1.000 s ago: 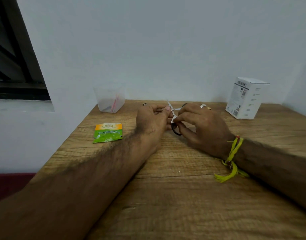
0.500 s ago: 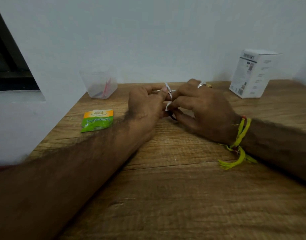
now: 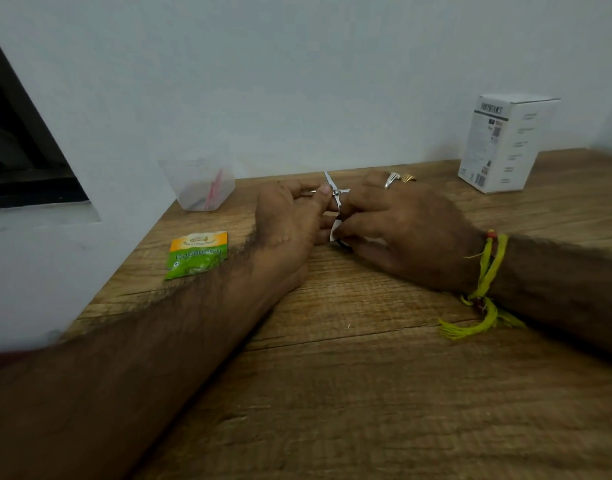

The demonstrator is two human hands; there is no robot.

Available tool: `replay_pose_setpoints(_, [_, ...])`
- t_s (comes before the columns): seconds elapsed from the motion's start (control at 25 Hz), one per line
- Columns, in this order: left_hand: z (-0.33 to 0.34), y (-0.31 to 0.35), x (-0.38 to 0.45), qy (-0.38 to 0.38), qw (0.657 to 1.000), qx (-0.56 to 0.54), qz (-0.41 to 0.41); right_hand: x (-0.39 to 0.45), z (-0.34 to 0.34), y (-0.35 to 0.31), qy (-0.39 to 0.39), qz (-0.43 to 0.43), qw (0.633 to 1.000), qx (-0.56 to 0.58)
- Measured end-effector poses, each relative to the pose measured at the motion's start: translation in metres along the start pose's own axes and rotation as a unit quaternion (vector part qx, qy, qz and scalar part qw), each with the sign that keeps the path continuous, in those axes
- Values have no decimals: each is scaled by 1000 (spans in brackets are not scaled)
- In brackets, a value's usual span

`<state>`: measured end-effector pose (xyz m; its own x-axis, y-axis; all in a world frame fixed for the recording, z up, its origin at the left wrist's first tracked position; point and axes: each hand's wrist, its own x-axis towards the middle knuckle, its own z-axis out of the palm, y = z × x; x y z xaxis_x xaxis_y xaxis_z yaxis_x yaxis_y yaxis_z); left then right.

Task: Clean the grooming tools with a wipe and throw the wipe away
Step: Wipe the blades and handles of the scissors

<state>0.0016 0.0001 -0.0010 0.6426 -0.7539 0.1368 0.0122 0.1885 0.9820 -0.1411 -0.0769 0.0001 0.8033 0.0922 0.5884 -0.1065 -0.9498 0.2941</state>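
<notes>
Fingers, left hand: curled, thumb and forefinger pinching the small scissors near the pivot screw, apparently to steady the tool while the other hand works on it.
Fingers, right hand: curled round a white wipe and pressing it against the lower part of the scissors; a dark finger loop shows just under this hand, so the handle end seems to be the part being rubbed.
Scissors: held low over the desk between both hands, blades crossed open, one tip pointing up and away; opening them likely exposes the inner faces for wiping.
Wipe: mostly hidden in the right hand, only a small white fold visible; not yet discarded.
Sachet: green and orange, lying flat on the desk left of the left forearm; probably the wipe's wrapper, its top edge looks torn.
Translucent cup: at the back left corner against the wall, pink sticks inside; possibly the bin for the used wipe, cannot tell.
White carton: upright at back right, well apart from the hands.
Right wrist: yellow thread band; rings on the fingers.
Stage, by judgement: mid-cleaning
</notes>
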Motion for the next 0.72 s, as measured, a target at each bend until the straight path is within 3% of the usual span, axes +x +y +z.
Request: replay_pose_setpoints(0.72, [-2, -3, 6, -15, 1000, -8, 7, -6, -16, 15, -46, -87, 995, 9])
